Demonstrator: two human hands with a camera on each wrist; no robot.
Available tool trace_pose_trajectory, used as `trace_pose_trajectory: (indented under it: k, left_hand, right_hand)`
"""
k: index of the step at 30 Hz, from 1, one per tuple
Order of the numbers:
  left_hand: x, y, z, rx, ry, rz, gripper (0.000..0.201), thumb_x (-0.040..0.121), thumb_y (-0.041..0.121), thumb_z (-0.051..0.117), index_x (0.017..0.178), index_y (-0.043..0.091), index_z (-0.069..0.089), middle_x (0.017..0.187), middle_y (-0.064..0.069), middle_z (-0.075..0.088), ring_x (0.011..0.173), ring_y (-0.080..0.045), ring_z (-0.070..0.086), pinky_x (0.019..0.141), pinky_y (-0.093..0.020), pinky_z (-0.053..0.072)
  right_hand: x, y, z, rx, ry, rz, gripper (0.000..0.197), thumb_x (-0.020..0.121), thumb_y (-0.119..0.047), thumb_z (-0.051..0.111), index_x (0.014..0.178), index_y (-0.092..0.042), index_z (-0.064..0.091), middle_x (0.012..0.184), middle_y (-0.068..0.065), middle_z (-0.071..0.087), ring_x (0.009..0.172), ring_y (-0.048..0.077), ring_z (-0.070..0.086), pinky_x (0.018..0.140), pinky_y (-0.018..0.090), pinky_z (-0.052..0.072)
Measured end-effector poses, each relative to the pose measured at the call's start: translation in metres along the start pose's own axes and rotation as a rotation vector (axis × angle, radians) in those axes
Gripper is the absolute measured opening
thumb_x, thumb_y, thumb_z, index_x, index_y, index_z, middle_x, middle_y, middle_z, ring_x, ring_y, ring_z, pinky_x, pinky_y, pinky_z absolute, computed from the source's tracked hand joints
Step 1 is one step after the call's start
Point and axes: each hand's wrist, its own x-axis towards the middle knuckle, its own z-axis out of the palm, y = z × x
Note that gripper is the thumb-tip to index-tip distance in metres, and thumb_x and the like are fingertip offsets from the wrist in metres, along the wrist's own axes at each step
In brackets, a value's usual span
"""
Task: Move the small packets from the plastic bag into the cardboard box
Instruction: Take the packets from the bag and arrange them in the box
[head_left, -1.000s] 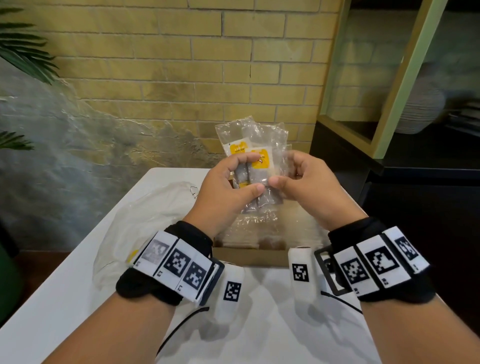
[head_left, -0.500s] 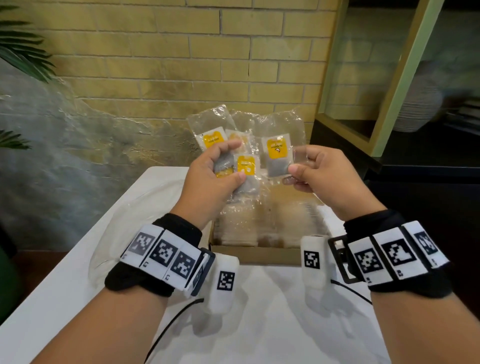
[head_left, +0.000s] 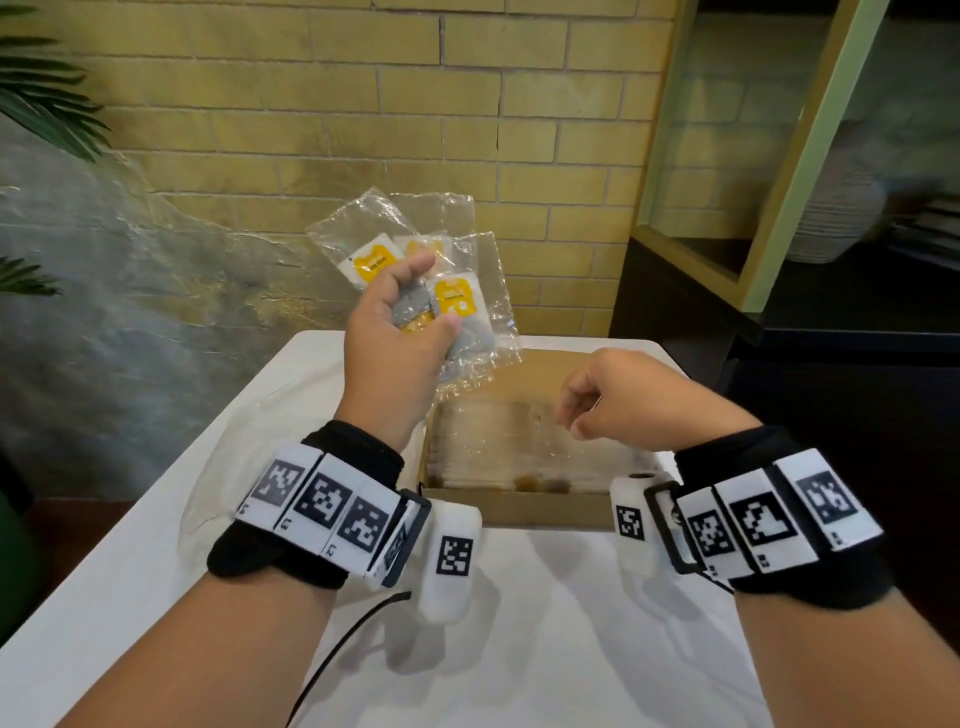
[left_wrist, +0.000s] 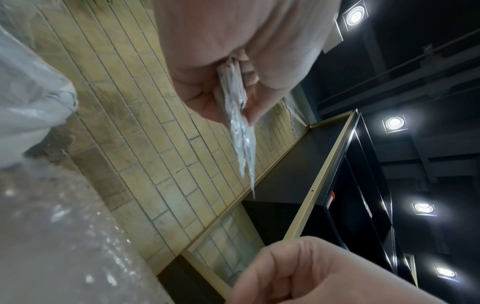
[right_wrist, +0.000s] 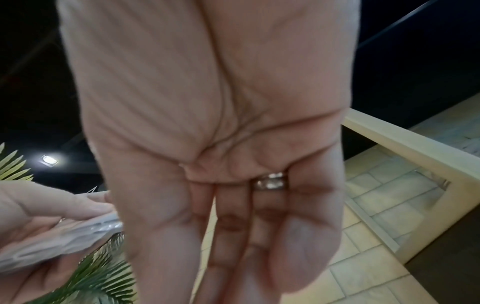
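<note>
My left hand (head_left: 434, 295) is raised over the far left corner of the cardboard box (head_left: 519, 512) and grips a fan of several clear small packets (head_left: 460, 299) with yellow labels. From the left wrist view the packets (left_wrist: 240, 131) show edge-on between thumb and fingers. My right hand (head_left: 574, 410) hangs low over the box with its fingers loosely curled, and the right wrist view shows its palm (right_wrist: 233, 144) empty. Clear packets lie stacked inside the box. The crumpled plastic bag (head_left: 244, 431) lies on the table left of the box.
The box sits on a white table (head_left: 545, 623) against a yellow brick wall (head_left: 363, 104). A dark cabinet with a pale green frame (head_left: 779, 182) stands at the right. Palm leaves (head_left: 36, 93) reach in at the left. A black cable (head_left: 337, 649) trails under my left wrist.
The hands have parted. My left hand stays raised with the fan of packets. My right hand no longer shows the packet it pinched and has dropped over the box.
</note>
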Motion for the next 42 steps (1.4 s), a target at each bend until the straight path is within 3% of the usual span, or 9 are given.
trace_pose_trajectory:
  k: [3,6,11,15,21,29,33,38,42]
  left_hand:
    - [-0.002,0.0,0.001,0.022,-0.022,-0.011,0.05,0.079,-0.007,0.062,0.099,0.039,0.057,0.113,0.006,0.057,0.104,-0.021,0.057,0.08,-0.033,0.054]
    - [-0.005,0.002,0.004,0.026,-0.076,-0.017,0.05,0.08,-0.008,0.061,0.098,0.038,0.057,0.112,0.009,0.057,0.11,-0.022,0.059,0.079,-0.031,0.055]
    - [-0.014,0.006,0.01,0.02,-0.189,-0.066,0.044,0.079,-0.006,0.065,0.094,0.034,0.058,0.106,0.008,0.06,0.092,-0.018,0.063,0.067,-0.028,0.056]
    - [-0.017,0.004,0.013,0.032,-0.26,-0.091,0.04,0.075,-0.004,0.071,0.089,0.032,0.06,0.103,0.0,0.063,0.075,-0.013,0.062,0.051,-0.022,0.051]
    - [-0.013,0.003,0.009,0.09,-0.182,-0.06,0.037,0.087,-0.002,0.055,0.092,0.035,0.061,0.096,0.013,0.06,0.09,-0.011,0.055,0.084,-0.037,0.049]
    - [0.001,0.005,-0.002,0.0,0.018,-0.1,0.057,0.078,-0.016,0.036,0.093,0.033,0.06,0.105,0.015,0.057,0.078,-0.006,0.051,0.065,-0.027,0.045]
    - [-0.002,0.007,0.0,0.061,-0.019,-0.051,0.056,0.078,-0.017,0.037,0.095,0.032,0.059,0.106,0.015,0.055,0.097,-0.003,0.051,0.069,-0.017,0.046]
    - [-0.005,0.005,0.001,0.087,-0.059,-0.039,0.054,0.081,-0.015,0.041,0.093,0.034,0.06,0.11,0.01,0.058,0.089,-0.013,0.052,0.075,-0.049,0.053]
    - [-0.006,0.004,0.003,0.103,-0.119,-0.021,0.045,0.083,-0.012,0.048,0.087,0.032,0.058,0.098,0.014,0.06,0.08,-0.016,0.052,0.071,-0.043,0.051]
  right_hand:
    - [-0.001,-0.002,0.0,0.015,0.003,-0.015,0.017,0.082,-0.011,0.067,0.077,-0.027,0.068,0.072,-0.014,0.06,0.073,0.003,0.055,0.068,0.015,0.038]
    - [-0.004,-0.006,-0.005,0.193,0.13,-0.049,0.006,0.082,-0.026,0.069,0.086,-0.023,0.071,0.079,-0.008,0.067,0.079,0.007,0.062,0.072,0.02,0.047]
    - [-0.003,-0.016,-0.005,0.593,0.286,-0.05,0.035,0.078,-0.037,0.069,0.108,-0.022,0.057,0.084,0.004,0.07,0.069,0.006,0.062,0.07,0.025,0.05]
    - [0.001,-0.016,0.0,0.687,0.41,-0.049,0.019,0.082,-0.021,0.069,0.093,-0.007,0.061,0.07,0.007,0.064,0.055,0.006,0.056,0.053,0.017,0.046]
    - [0.001,-0.003,-0.009,0.657,0.476,-0.062,0.017,0.083,-0.006,0.067,0.071,-0.014,0.058,0.062,0.001,0.058,0.05,0.002,0.051,0.05,0.014,0.044]
    - [-0.002,0.002,-0.008,0.316,0.208,-0.082,0.01,0.078,0.0,0.068,0.077,-0.009,0.067,0.071,0.002,0.066,0.065,0.006,0.057,0.07,0.021,0.049]
    - [0.001,-0.002,-0.001,0.171,0.102,-0.068,0.01,0.076,-0.003,0.069,0.078,-0.013,0.07,0.072,-0.003,0.067,0.064,0.002,0.056,0.065,0.016,0.046]
    - [0.002,-0.004,0.003,0.144,0.049,-0.058,0.013,0.075,-0.012,0.075,0.086,-0.017,0.07,0.079,-0.004,0.069,0.069,0.002,0.059,0.07,0.013,0.041]
    - [0.0,-0.005,0.0,0.147,0.064,-0.067,0.01,0.075,-0.013,0.074,0.083,-0.019,0.071,0.08,-0.002,0.069,0.072,0.007,0.059,0.07,0.02,0.048]
